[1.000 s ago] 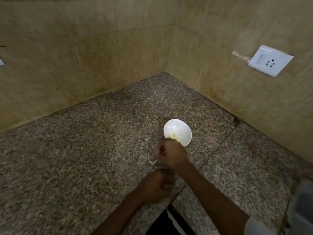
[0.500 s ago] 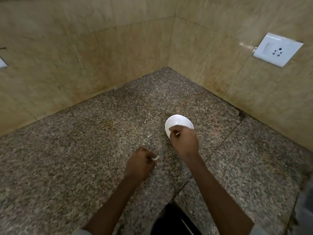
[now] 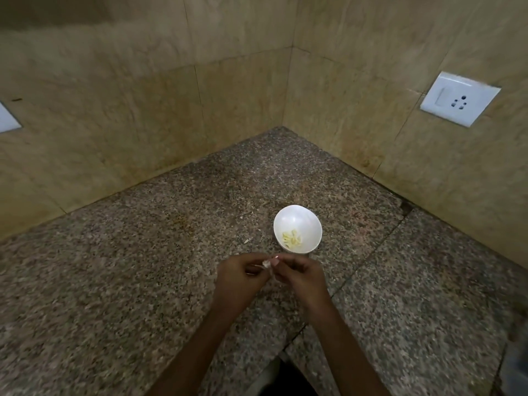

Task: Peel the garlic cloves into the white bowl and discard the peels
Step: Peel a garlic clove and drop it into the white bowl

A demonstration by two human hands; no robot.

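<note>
1. Far left, a white wall plate point(image 3: 7, 119) is caught at the frame's edge and cut off by it, set into the beige tiled wall point(image 3: 114, 110).
2. The speckled granite worktop point(image 3: 114, 281) is spread across the lower view and runs back into the corner where the two walls meet.
3. The left hand point(image 3: 240, 277) is held low over the worktop. Its fingers are curled in, and a garlic clove point(image 3: 266, 264) is pinched at thumb and fingertips.
4. Just beyond that hand, a small pale scrap point(image 3: 246, 240) is seen lying on the granite; it is possibly a bit of peel, too small to be sure.
5. The clove is held between both hands, near the bowl and on the person's side of it. It is small and blurred, so how much skin is on it cannot be told.
6. The right hand point(image 3: 300, 274) is closed on the same clove from the other side, with its thumbnail shown right against it.
7. The white bowl point(image 3: 297, 218) stands on the worktop just past the right hand, and a few pale yellow peeled cloves point(image 3: 292, 240) lie at its bottom.
8. Far right, a white switch-and-socket plate point(image 3: 460, 98) is mounted on the right-hand wall.
</note>
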